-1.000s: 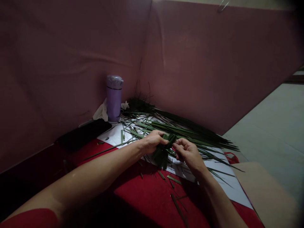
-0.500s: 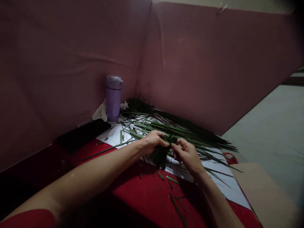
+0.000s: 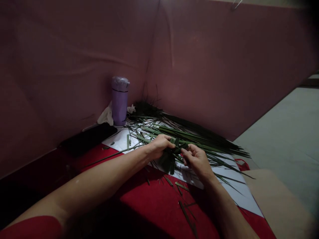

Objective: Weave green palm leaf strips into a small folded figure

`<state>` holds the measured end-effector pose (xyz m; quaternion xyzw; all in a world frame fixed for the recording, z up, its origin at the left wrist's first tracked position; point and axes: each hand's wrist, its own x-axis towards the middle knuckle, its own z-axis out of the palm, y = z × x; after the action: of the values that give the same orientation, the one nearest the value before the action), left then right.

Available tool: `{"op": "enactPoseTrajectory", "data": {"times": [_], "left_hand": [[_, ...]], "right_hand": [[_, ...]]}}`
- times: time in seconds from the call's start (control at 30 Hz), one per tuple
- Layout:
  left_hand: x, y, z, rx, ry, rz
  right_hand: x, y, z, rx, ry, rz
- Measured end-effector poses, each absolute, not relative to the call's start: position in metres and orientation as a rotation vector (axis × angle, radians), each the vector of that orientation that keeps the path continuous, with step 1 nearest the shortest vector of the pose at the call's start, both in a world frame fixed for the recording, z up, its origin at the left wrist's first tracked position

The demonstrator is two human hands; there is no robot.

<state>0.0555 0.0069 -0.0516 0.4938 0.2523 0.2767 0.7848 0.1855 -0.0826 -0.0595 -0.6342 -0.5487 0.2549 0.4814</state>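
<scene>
Between my hands is a dark green bundle of folded leaf strips [image 3: 168,162], its lower ends fanning out below my fingers. My left hand [image 3: 160,146] is closed on it from the left, thumb lying across the front. From the right, my right hand [image 3: 196,158] pinches the bundle's right side between thumb and fingertips. The exact folds are too dark to make out. Many long green leaf blades [image 3: 199,139] lie in a loose heap just behind and beneath my hands, on a white sheet [image 3: 249,199].
A purple bottle [image 3: 120,106] with a plastic-covered top stands at the back left, beside crumpled white tissue [image 3: 106,116]. A black flat object [image 3: 87,137] lies left of it. Leaf scraps [image 3: 181,186] are scattered over the red cloth [image 3: 149,205]. Pink panels [image 3: 211,66] enclose the back.
My right hand has shifted slightly, and the upper part of the leaf bundle is turned, showing a flatter strip between my fingers. The view has moved a little.
</scene>
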Motion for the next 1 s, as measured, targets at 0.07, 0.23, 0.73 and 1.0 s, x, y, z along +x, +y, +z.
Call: {"op": "enactPoseTrajectory", "data": {"times": [0.07, 0.23, 0.73, 1.0], "left_hand": [[0.0547, 0.0077, -0.0513, 1.093, 0.565, 0.591], [0.0512, 0.0078, -0.0492, 1.149, 0.581, 0.57], [0.0494, 0.0069, -0.0487, 1.284, 0.599, 0.595], [0.0496, 0.0051, -0.0486, 1.326, 0.549, 0.618]], "right_hand": [[0.1856, -0.0827, -0.0594, -1.578, -1.337, 0.607], [0.1848, -0.0854, -0.0589, -1.578, -1.324, 0.623], [0.1843, -0.0859, -0.0581, -1.475, -1.256, 0.784], [0.1821, -0.0846, -0.0535, -1.397, -1.241, 0.73]]}}
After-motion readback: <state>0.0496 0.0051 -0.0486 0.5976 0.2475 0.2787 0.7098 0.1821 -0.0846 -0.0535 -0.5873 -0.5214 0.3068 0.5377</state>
